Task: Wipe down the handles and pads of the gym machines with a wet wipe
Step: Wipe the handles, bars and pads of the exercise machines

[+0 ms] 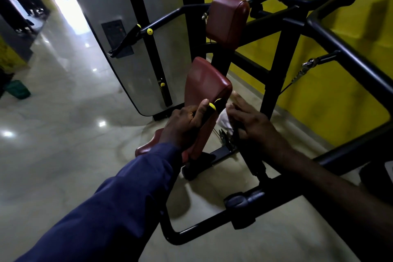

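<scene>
Our right hand [253, 123] is grasping a crumpled white wet wipe [224, 120] and pressing it against the lower right edge of the long maroon vinyl back pad [204, 85]. Our left hand [187, 125], in a blue sleeve, is clenching the black lever with a yellow tip [209, 110] at that pad's near end. The pad's long axis is running up and away from us, so its face is lying above and left of the wipe, nearer the right hand. We are judging the upward stroke tight: a yellow knob [218, 100] is sitting just beside the wipe and a black steel upright [274, 83] is standing close on the right. A second maroon pad [228, 17] is waiting higher up.
</scene>
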### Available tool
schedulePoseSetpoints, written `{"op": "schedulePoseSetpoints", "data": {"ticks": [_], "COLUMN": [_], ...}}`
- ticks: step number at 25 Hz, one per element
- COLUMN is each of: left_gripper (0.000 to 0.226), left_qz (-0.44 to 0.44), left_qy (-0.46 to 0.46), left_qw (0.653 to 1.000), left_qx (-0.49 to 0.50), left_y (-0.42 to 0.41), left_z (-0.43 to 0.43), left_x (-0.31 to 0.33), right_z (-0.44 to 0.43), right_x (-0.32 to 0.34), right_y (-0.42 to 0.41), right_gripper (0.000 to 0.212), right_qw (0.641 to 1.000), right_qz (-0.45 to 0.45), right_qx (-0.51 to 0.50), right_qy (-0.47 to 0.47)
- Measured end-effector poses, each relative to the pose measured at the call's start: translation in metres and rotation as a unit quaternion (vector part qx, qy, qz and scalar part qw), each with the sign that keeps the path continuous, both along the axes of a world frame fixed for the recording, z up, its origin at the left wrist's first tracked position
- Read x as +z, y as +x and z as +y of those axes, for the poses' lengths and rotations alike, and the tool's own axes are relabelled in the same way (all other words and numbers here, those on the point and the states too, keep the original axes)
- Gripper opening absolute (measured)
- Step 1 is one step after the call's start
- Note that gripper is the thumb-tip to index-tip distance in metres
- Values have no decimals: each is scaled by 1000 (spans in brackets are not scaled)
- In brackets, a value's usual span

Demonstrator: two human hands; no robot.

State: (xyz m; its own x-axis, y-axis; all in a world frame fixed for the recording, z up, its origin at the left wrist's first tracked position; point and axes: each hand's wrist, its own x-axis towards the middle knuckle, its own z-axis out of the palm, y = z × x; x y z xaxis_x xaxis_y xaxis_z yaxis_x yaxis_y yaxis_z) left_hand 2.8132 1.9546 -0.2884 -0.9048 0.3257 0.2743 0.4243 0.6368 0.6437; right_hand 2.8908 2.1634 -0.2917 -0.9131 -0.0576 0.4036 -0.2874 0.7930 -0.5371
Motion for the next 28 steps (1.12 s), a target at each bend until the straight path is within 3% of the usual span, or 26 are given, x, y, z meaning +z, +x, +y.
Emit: {"op": "schedulePoseSetpoints", "data": {"ticks": [2, 4, 6, 9, 11, 14, 17, 19, 22, 24, 26, 28], "left_gripper": [62, 58, 58, 64, 63, 63, 70, 73, 73, 71, 66, 62], "left_qz": [2, 5, 1, -7, -17, -29, -13, -14, -16, -18, -13, -11], "left_qy": [0, -4, -1, 1, 1, 4, -16, -16, -7, -13, -19, -21], "left_qw": [1000, 1000, 1000, 1000, 1000, 999, 999, 999, 1000, 999, 999, 999], "left_qx": [1, 5, 7, 11, 13, 19, 30, 28, 20, 24, 27, 30], "left_y": [1, 1, 1, 4, 6, 6, 3, 1, 5, 6, 5, 5], "left_z": [1, 1, 1, 1, 2, 1, 0, 0, 1, 1, 1, 1], "left_x": [-1, -2, -4, 0, 2, 0, -4, -4, -1, -1, -1, -2], "right_z": [15, 37, 43, 0, -21, 5, 29, 20, -20, -21, -4, 2], "right_x": [-35, -76, -85, -3, 29, 0, -22, -10, 34, 27, 4, 1], "right_y": [0, -3, -10, -24, -31, 14, 90, 68, 4, 9, 59, 108], "right_gripper": [28, 26, 25, 17, 17, 35, 36, 28, 13, 11, 13, 14], "right_qw": [999, 993, 988, 997, 997, 995, 982, 991, 1000, 998, 997, 991], "right_qz": [22, -8, 34, 58, 74, -69, -100, -40, 19, 40, 5, -87], "right_qx": [30, 51, 76, 50, 10, 58, 134, 96, -22, -44, -64, -97], "right_qy": [25, 109, 130, 23, 27, 50, 88, 86, 2, 27, 40, -8]}}
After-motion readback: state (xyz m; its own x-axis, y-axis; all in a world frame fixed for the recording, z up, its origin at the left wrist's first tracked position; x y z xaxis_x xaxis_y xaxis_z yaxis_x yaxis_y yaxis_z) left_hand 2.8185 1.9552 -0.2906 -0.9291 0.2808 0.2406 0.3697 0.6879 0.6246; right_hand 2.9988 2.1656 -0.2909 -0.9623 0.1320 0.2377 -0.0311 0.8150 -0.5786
